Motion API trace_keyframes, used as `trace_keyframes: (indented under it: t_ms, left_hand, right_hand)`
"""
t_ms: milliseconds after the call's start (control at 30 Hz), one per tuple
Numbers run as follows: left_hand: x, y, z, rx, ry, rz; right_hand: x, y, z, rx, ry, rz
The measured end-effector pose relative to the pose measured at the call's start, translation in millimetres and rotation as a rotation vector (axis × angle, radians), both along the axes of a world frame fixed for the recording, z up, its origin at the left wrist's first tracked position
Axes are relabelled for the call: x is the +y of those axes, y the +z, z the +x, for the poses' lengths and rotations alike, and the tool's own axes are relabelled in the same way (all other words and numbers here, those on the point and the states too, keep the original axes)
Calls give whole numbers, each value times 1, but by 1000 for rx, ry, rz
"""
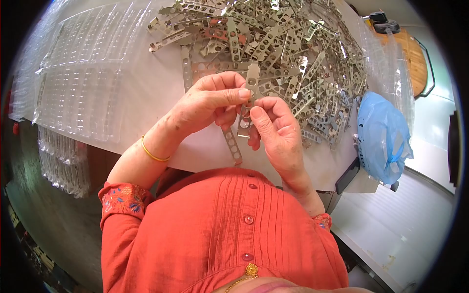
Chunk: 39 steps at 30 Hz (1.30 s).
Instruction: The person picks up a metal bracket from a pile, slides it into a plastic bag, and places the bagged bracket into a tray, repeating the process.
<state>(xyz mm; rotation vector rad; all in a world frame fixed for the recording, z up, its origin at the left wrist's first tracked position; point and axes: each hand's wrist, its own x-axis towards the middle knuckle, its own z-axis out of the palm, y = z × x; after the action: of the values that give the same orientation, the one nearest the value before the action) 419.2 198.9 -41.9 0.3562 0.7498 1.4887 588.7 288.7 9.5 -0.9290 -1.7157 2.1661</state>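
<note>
Both my hands meet over the front of the table, on one perforated metal strip (252, 73) with a row of round holes. My left hand (215, 100) pinches the strip near its middle between thumb and fingers. Lower down, my right hand (279, 124) grips the same strip, its thumb pressed on the face. The strip stands roughly upright in view, its top end pointing at the pile. Fingers cover part of its middle. Just below my left hand lies another holed strip (231, 144), near the table's front edge.
A large heap of metal strips (298, 58) spreads over the back and right of the table (205, 151). Clear plastic trays (88, 63) are stacked at left. A blue plastic bag (383, 139) sits at the right edge. Beyond it stands a wooden stool (408, 58).
</note>
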Motion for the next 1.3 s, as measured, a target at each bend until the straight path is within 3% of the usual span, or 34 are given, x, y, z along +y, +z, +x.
trace_keyframes:
  t_ms: [100,167,233,300,533,733,867,933,967,1067,1300]
  left_hand:
    - [-1,5,-5,-51,30,29]
    - [-1,5,-8,-109,49,41]
    - [-2,3,-8,-126,54,49]
    - [0,0,-6,-128,89,72]
    - [1,-8,-8,-123,146,114]
    - [0,-11,-11,-112,140,156]
    - [-2,-8,-14,-112,200,156]
    - [-2,-3,-14,-107,228,155]
    - [-2,-6,-14,-114,217,160]
    - [1,-14,-12,-85,132,219]
    - [-1,-5,-4,-13,54,58]
  right_hand:
    - [-4,3,2,-39,-50,87]
    - [-6,3,9,-207,132,315]
    - [-12,12,8,-256,221,385]
    - [-16,8,9,-299,477,838]
    - [-20,-5,13,-368,662,1065]
    - [-18,-12,17,-357,544,1079]
    - [-6,-7,19,-259,445,972]
    - [0,0,20,-226,85,237]
    - [6,-7,23,-130,-20,154]
    - [23,0,25,-100,-99,114]
    - [27,1,21,-26,-153,49]
